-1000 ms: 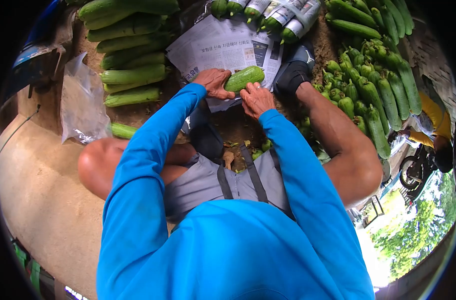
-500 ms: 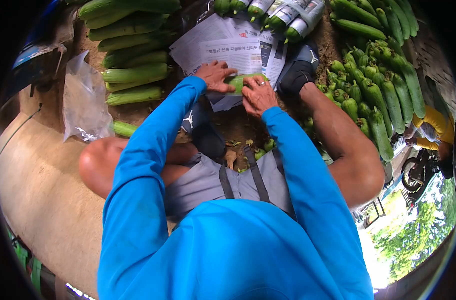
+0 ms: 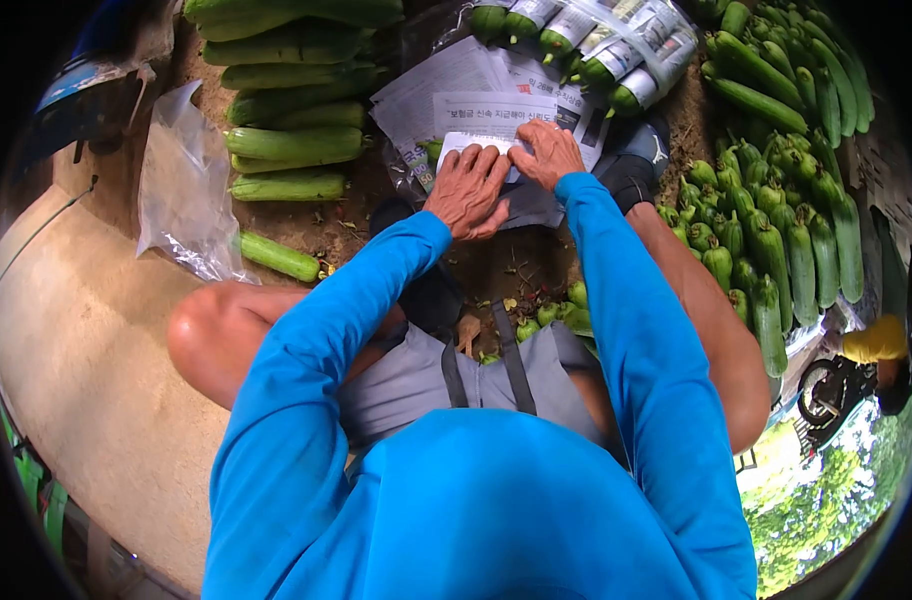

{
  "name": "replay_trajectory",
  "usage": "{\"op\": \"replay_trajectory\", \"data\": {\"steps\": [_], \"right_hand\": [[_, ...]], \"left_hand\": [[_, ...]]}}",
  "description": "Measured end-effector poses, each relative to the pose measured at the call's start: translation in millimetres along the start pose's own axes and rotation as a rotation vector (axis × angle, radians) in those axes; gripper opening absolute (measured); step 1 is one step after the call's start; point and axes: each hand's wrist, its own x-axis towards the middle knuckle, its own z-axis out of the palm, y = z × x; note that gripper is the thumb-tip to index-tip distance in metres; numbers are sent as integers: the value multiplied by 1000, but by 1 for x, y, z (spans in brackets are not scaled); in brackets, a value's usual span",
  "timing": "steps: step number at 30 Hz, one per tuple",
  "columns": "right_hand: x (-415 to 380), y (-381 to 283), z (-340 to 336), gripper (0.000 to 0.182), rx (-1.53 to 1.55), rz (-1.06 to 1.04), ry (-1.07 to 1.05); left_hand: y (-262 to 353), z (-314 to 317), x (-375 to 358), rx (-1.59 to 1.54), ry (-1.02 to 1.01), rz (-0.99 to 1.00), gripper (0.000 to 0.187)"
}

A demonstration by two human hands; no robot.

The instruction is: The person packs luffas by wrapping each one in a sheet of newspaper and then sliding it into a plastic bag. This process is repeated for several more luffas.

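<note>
A long green gourd lies on newspaper sheets (image 3: 496,113) spread on the ground between my feet. One sheet is folded over it, and only a bit of the green gourd (image 3: 433,150) shows at the left end. My left hand (image 3: 468,192) is closed over the paper-covered gourd, its fingers on top and thumb on the near side. At the other end, my right hand (image 3: 549,154) has its fingers bent down over the same roll. Most of the gourd is hidden under paper and hands.
Bare gourds (image 3: 296,145) are stacked at the left, with one single gourd (image 3: 280,257) nearer me. Newspaper-wrapped gourds (image 3: 636,88) lie bundled in plastic at the back. A large pile of gourds (image 3: 766,230) fills the right. A clear plastic bag (image 3: 188,185) lies left.
The newspaper now covers the gourd, which lay bare on the sheets before. My left hand has come onto the roll, and my right hand has shifted to its right end. The view has moved slightly.
</note>
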Motion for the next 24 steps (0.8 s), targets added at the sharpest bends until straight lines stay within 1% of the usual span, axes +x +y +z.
{"op": "replay_trajectory", "data": {"steps": [2,4,5,6,8,10,11,12,14,15,16,17,18,19,21,22,23,24], "right_hand": [[11,12,6,31,125,-8,58],[22,21,11,31,146,-45,76],[26,23,14,31,160,-3,60],[29,25,17,31,175,42,43],[33,28,19,29,176,80,23],[34,30,23,26,6,39,169],[31,26,13,24,-47,-30,252],[27,22,2,24,-50,-26,246],[24,17,-14,26,-199,-281,210],[20,16,-22,42,-227,-310,78],[16,17,-22,42,-229,-311,79],[12,18,-20,52,-249,-314,70],[8,20,-19,63,-271,-316,60],[5,19,-17,82,-422,-283,-5],[3,18,-5,84,-478,-248,20],[6,15,-4,86,-529,-218,47],[12,13,-2,93,-501,-164,-16],[18,14,-3,93,-500,-163,-16]], "left_hand": [[-7,4,6,-12,-12,-27,69],[-13,7,11,72,91,-27,72],[-16,9,13,121,92,-3,74],[-17,11,15,124,84,-7,74],[-18,9,27,183,-6,-47,75],[-22,9,39,177,-8,-62,74],[-24,10,45,136,-11,-90,74],[-27,11,51,94,-12,-120,73],[-39,9,64,102,-24,-114,70],[-45,8,70,59,-82,-139,68],[-50,7,77,14,-141,-163,67],[-55,6,84,8,-185,-174,70],[-60,6,90,4,-184,-172,70],[-64,3,97,3,-264,-181,72],[-67,0,106,25,-410,-192,81],[-67,-5,108,26,-406,-190,81],[-65,-8,107,103,-367,-181,79],[-64,-11,104,179,-327,-171,77]]}}
